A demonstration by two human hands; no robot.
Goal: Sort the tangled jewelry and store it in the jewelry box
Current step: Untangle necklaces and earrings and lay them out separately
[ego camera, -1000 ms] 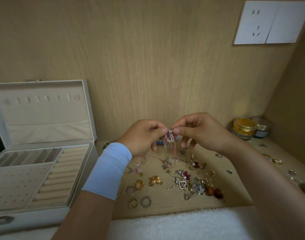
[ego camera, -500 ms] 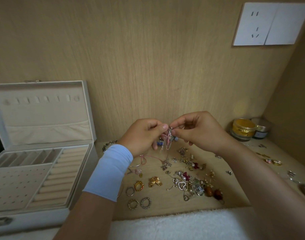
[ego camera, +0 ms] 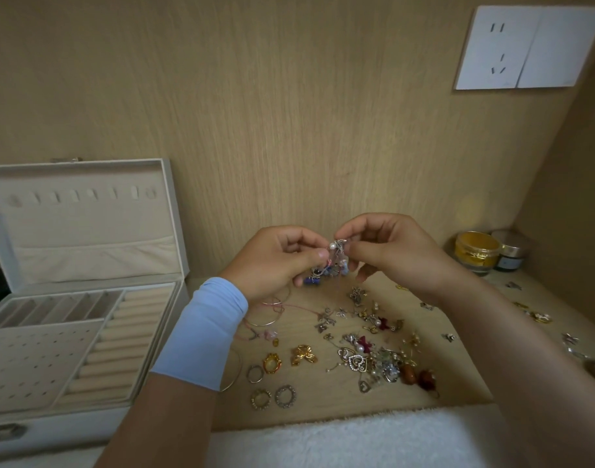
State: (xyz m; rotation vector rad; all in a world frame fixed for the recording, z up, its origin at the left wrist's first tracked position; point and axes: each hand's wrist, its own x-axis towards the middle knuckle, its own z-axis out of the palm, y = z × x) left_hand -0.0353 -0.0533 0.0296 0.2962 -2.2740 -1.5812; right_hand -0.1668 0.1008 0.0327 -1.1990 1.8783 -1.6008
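Pale wood panelling backs a wooden desk [ego camera: 323,413] strewn with small jewelry. Above it, the left grip [ego camera: 272,261] and the right grip [ego camera: 387,251] meet fingertip to fingertip, both closed in a pinch on one tangled cluster [ego camera: 330,265]: thin silver wire, a white pearl at the top, and blue and pale beads hanging below, all lifted clear of the desk. A light blue cuff [ego camera: 201,336] covers the left wrist. Just under the left grip a pink cord [ego camera: 279,307] loops over a thin silver bangle [ego camera: 269,322] lying flat. Nearer the front edge lie a gold bow brooch [ego camera: 303,355], a gold ring with an orange stone [ego camera: 271,363], a plain silver ring [ego camera: 255,373] and two studded hoops [ego camera: 260,399] side by side. To their right spreads a loose pile [ego camera: 374,356] of charms, heart pendants, pearls and dark red bows, with two brown beads [ego camera: 417,376] at its right end. More small pieces are scattered past the right forearm. The jewelry box [ego camera: 36,359] stands open at the left of the desk, well apart from the cluster, its lid upright, its ring rolls, slots and earring panel holding nothing that can be seen. A white towel [ego camera: 340,440] lies along the front edge. In the far right corner a gold jar [ego camera: 478,251] touches a smaller dark jar [ego camera: 510,253], and a white wall socket [ego camera: 529,47] sits high on the panel.
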